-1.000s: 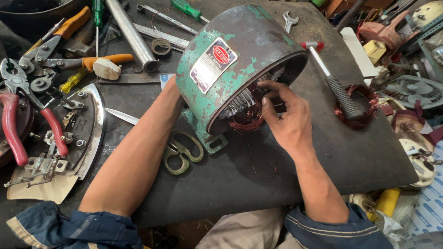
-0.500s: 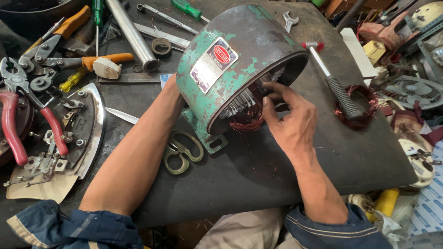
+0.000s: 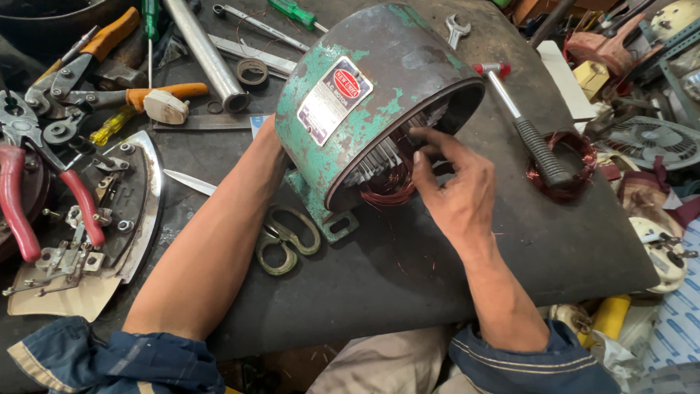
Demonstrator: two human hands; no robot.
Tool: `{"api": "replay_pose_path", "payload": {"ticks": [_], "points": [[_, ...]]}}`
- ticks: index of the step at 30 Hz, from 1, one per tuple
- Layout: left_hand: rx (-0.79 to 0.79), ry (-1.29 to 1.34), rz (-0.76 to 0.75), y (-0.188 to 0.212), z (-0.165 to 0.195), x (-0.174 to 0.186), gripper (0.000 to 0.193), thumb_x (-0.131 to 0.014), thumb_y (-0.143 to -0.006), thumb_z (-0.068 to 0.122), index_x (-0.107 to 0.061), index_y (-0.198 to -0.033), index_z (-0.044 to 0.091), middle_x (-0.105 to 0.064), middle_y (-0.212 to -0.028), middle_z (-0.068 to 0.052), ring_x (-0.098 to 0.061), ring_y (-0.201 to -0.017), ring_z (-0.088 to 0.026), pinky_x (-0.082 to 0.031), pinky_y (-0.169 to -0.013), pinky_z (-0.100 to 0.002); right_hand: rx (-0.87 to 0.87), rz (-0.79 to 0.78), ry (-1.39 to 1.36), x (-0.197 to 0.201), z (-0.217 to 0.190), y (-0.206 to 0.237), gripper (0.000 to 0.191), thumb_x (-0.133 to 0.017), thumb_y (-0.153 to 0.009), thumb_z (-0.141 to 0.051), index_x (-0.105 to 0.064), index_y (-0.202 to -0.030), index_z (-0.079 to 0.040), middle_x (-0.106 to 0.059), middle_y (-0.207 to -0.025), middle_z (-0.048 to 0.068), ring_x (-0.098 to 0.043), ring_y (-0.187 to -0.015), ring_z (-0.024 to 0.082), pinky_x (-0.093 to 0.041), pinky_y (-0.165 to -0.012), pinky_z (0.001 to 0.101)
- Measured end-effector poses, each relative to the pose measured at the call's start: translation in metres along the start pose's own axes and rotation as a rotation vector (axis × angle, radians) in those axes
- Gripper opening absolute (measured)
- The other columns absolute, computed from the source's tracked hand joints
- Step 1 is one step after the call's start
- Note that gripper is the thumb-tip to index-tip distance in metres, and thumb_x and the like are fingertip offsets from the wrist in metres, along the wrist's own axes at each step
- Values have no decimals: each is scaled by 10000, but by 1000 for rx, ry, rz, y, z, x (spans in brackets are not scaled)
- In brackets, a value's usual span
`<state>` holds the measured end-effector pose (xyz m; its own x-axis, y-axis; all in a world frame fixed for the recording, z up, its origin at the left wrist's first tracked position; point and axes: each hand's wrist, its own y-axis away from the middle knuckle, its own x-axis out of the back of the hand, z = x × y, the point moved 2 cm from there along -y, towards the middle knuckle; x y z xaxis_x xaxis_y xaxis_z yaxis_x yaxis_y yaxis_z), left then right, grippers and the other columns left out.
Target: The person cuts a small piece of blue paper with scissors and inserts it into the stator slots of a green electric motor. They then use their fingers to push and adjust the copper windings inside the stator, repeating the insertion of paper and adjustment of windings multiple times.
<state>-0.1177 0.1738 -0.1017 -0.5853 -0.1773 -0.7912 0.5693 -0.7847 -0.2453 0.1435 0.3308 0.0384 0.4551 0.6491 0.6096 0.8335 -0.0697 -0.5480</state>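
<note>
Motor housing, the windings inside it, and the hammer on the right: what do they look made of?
Motor housing: probably cast metal, painted green; the paint is chipped to a dull grey-brown.
Windings: reddish, glossy fine strands, so likely enamelled copper wire; the right hand reaches into them.
Hammer: bright metal shaft, red-painted head, and a dark ribbed grip that looks like rubber.

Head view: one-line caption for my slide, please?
Right hand fingers copper windings inside a green motor housing; the left arm reaches behind it.
</note>
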Motion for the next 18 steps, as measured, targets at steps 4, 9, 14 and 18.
{"api": "replay_pose_path", "payload": {"ticks": [4, 9, 14, 18], "points": [[-31, -80, 28, 0, 1, 1, 416, -544, -1101, 241, -580, -1422, -22, -670, -1344, -217, -716, -1140, -272, -626, -964, -392, -28, -20, -75, -1, 4, 0, 277, -677, -932, -21, -716, -1206, -30, -749, -911, 72, -737, -801, 133, -508, -634, 277], [-37, -62, 15, 2, 3, -1, 406, -554, -1093, 244, -592, -1398, -22, -680, -1320, -212, -724, -1127, -264, -633, -960, -387, -77, -48, -145, -2, 15, -1, 209, -685, -927, -46, -689, -1133, -11, -759, -915, 58, -743, -806, 124, -539, -675, 261], [-51, -76, 2, 3, 1, -4, 402, -557, -1100, 243, -594, -1399, -24, -681, -1324, -211, -721, -1131, -264, -627, -964, -389, -12, -103, -142, 5, 22, -3, 156, -700, -933, -60, -680, -1079, -8, -750, -915, 71, -751, -831, 138, -565, -742, 270], [-52, -95, -8, 1, 1, -3, 410, -555, -1104, 238, -582, -1423, -18, -671, -1349, -205, -711, -1158, -260, -618, -998, -385, -11, -79, -139, 6, 19, -4, 146, -688, -960, -65, -687, -1096, -13, -750, -926, 70, -756, -851, 147, -571, -752, 280]]}}
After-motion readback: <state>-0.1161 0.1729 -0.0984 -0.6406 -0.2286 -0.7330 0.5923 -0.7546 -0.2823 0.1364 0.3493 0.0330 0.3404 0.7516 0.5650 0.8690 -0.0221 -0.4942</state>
